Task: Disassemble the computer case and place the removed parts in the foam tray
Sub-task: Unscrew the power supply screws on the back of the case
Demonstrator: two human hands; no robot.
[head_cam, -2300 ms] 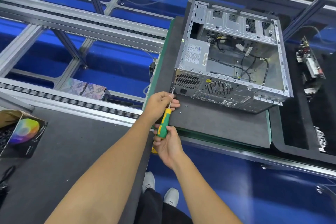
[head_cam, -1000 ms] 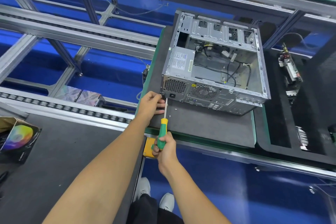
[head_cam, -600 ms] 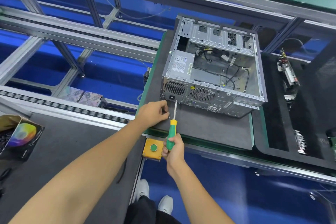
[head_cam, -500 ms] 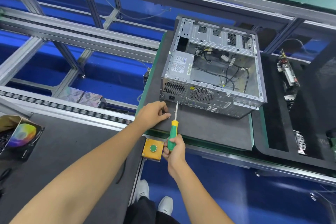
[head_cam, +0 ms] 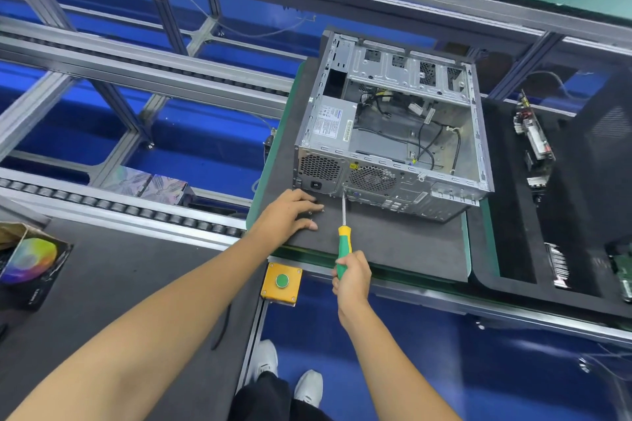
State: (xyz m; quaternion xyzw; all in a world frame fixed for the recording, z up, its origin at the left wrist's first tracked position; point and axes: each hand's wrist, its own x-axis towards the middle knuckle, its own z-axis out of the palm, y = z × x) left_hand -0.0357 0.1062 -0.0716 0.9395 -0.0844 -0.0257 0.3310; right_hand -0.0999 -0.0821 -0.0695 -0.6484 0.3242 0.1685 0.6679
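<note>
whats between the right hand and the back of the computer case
In the head view, only the screwdriver held by the right hand: its shaft spans bare grey mat to the computer case rear panel.

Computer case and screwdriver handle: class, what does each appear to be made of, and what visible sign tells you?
Computer case: likely bare sheet steel, dull grey with stamped vent holes. Screwdriver handle: seemingly moulded plastic or rubber, green and yellow.

We see bare dark mat (head_cam: 393, 243) in front of the computer case (head_cam: 393, 133), where our left hand (head_cam: 289, 212) and the screwdriver (head_cam: 343, 232) stand. The case's open top gives entry, though cables (head_cam: 427, 143) cross inside. The foam tray (head_cam: 513, 215) borders the right.
</note>
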